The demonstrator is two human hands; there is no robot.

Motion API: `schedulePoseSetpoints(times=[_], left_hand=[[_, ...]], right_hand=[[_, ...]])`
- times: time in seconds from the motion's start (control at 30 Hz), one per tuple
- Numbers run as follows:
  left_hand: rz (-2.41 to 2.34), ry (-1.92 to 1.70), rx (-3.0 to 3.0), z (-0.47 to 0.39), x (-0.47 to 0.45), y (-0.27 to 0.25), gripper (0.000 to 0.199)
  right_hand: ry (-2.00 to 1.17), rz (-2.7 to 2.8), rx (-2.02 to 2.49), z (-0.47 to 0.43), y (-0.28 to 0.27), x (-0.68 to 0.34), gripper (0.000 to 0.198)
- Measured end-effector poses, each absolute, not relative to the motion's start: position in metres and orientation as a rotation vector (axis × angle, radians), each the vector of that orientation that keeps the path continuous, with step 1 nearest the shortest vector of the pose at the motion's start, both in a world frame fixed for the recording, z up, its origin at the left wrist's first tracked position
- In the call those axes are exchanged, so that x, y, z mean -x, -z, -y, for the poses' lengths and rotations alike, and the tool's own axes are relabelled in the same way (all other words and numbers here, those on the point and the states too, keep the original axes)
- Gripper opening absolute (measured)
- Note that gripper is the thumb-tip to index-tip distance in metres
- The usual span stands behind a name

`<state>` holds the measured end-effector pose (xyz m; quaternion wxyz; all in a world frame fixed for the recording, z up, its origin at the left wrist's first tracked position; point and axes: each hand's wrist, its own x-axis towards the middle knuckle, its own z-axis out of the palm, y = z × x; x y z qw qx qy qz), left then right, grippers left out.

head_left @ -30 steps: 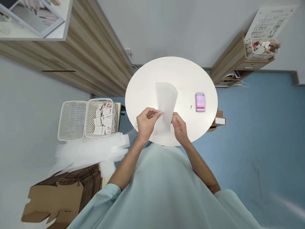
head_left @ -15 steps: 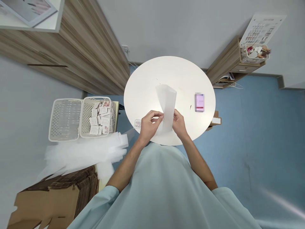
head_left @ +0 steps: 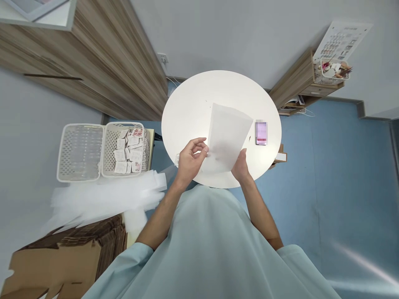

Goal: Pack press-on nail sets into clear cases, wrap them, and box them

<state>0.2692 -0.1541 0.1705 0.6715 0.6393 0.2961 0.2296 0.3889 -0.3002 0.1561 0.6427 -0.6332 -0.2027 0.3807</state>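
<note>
A thin, translucent white foam sheet (head_left: 229, 133), flat like a pouch, is held tilted above the round white table (head_left: 187, 99). My left hand (head_left: 191, 160) is closed at its left edge, with thumb and index finger pinching there. On the other side, my right hand (head_left: 241, 167) supports it from behind and below. That hand's thumb shows beside the right edge, while its fingers are shadows behind the sheet. Just left of my left hand, the edge of a small clear pack (head_left: 177, 160) peeks out, mostly hidden.
A phone (head_left: 261, 133) lies on the table's right side. At left stand a white basket of small packets (head_left: 127, 153) and another basket of clear plastic pieces (head_left: 80, 151). Below them are piled white foam sheets (head_left: 109, 193) and folded cardboard boxes (head_left: 62, 265). Wooden cabinets flank the table.
The sheet has turned from nearly edge-on to broad face toward me, its top swinging right. My right hand has moved slightly right and down behind it; my left hand shifted slightly left.
</note>
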Motion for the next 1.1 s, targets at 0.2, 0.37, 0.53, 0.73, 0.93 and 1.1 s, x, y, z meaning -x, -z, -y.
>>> schedulePoseSetpoints(times=[0.2, 0.37, 0.53, 0.73, 0.93, 1.1], left_hand=[[-0.639, -0.543, -1.407, 0.149, -0.269, -0.167, 0.024], [-0.606, -0.464, -1.47, 0.146, -0.268, -0.17, 0.012], [-0.527, -0.476, -1.604, 0.148, -0.267, -0.179, 0.031], [-0.615, -0.482, -1.688, 0.161, -0.274, -0.184, 0.027], [-0.579, -0.315, -1.55, 0.163, -0.278, -0.188, 0.035], [-0.549, -0.218, -1.536, 0.162, -0.284, -0.188, 0.036]], right_hand=[[-0.748, 0.416, 1.48, 0.304, -0.163, -0.383, 0.055], [-0.724, 0.379, 1.507, 0.301, -0.167, -0.379, 0.039], [-0.718, 0.369, 1.541, 0.301, -0.172, -0.377, 0.039], [-0.752, 0.404, 1.521, 0.304, -0.171, -0.377, 0.054], [-0.714, 0.411, 1.542, 0.307, -0.165, -0.385, 0.047], [-0.751, 0.401, 1.503, 0.307, -0.157, -0.395, 0.072]])
